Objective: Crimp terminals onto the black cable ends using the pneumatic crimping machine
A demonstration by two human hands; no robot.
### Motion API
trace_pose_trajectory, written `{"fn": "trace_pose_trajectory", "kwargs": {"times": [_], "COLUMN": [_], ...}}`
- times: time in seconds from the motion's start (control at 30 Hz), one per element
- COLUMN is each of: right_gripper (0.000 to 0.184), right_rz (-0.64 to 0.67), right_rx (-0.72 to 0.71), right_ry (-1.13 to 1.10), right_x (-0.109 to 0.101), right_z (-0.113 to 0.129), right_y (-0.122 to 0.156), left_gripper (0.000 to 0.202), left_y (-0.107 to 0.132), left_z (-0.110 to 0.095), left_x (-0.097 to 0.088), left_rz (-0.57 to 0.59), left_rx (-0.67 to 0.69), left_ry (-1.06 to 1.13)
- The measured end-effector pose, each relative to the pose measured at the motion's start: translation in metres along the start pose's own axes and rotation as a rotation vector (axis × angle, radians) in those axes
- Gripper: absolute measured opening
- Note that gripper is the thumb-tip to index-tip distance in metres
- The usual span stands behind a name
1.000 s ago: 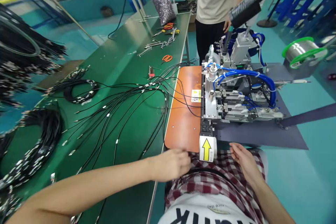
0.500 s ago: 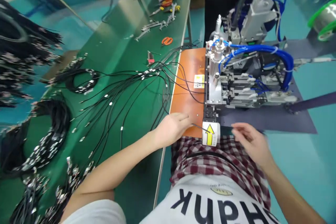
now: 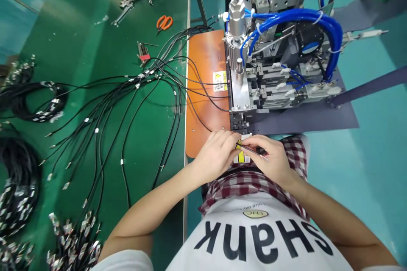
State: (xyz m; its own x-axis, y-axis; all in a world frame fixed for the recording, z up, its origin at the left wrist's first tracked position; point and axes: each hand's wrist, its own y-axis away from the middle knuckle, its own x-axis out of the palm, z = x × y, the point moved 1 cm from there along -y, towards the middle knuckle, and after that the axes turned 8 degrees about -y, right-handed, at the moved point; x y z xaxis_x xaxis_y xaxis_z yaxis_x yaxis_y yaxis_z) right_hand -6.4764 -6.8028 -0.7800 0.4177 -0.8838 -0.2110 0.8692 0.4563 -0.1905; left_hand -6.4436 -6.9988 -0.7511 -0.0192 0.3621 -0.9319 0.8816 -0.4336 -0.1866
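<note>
The green table [image 3: 95, 51] spreads out to the left of both hands. Beyond the hands, ahead and to the right, stands the metal machine [image 3: 270, 103]. An orange board [image 3: 195, 139] sits against its left edge, just ahead of the left hand, and thin black lines cross it to the machine. The loose cables [image 3: 140, 78] fan across the table, left of and ahead of the left hand; those need to stay slack so that nothing tugs on the fingers.

The left hand [image 3: 219, 152] has its fingers curled narrowly, and the right hand [image 3: 270, 154] closes in a thumb-and-finger pinch, the two almost meeting. Below them the arrow-labelled block [image 3: 243, 159] shows partly; whether they touch it I cannot tell. Orange scissors [image 3: 164, 22] lie well ahead and left of the hands.

Smallest is the end of the held cable [image 3: 249, 149], gripped between both hands, its pale tip pointing past the right fingers. A good way here, I judge, is to steady with the left, work with light right fingertips close to the end, and avoid bending or splaying that fine tip.
</note>
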Motion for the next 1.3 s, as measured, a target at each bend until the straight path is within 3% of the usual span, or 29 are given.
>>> {"fn": "trace_pose_trajectory", "kwargs": {"times": [0.1,0.23,0.4,0.5,0.63,0.8,0.93,1.1,1.3], "right_gripper": [0.01,0.017,0.019,0.018,0.014,0.016,0.015,0.013,0.016], "right_rz": [-0.028,-0.022,0.016,0.016,0.028,0.104,0.093,0.038,0.005], "right_rx": [0.019,0.039,-0.07,-0.066,0.009,0.149,0.272,0.26,0.324], "right_ry": [0.036,0.067,0.13,0.159,0.116,-0.047,-0.165,-0.12,-0.2], "right_x": [-0.012,-0.026,-0.02,-0.015,-0.015,-0.012,-0.008,-0.006,0.002], "right_z": [0.001,-0.001,-0.004,-0.003,0.0,0.002,0.0,-0.003,-0.007], "right_y": [0.003,0.012,0.014,0.011,0.009,0.007,0.003,0.001,0.001], "left_gripper": [0.017,0.016,0.018,0.023,0.021,0.028,0.026,0.024,0.027], "left_y": [-0.011,-0.004,0.003,-0.001,0.001,0.01,0.014,0.014,0.009], "left_z": [-0.002,0.009,0.003,-0.007,-0.008,-0.003,-0.004,-0.007,-0.013], "left_x": [0.008,0.012,0.009,0.012,0.018,0.016,0.015,0.018,0.019], "left_rz": [-0.008,0.016,0.031,-0.016,-0.04,-0.037,-0.044,-0.071,-0.178], "left_rx": [0.067,0.085,0.0,-0.033,-0.018,-0.019,-0.077,-0.13,-0.223], "left_ry": [0.103,0.114,0.056,0.162,0.27,0.099,0.055,0.169,0.516]}}
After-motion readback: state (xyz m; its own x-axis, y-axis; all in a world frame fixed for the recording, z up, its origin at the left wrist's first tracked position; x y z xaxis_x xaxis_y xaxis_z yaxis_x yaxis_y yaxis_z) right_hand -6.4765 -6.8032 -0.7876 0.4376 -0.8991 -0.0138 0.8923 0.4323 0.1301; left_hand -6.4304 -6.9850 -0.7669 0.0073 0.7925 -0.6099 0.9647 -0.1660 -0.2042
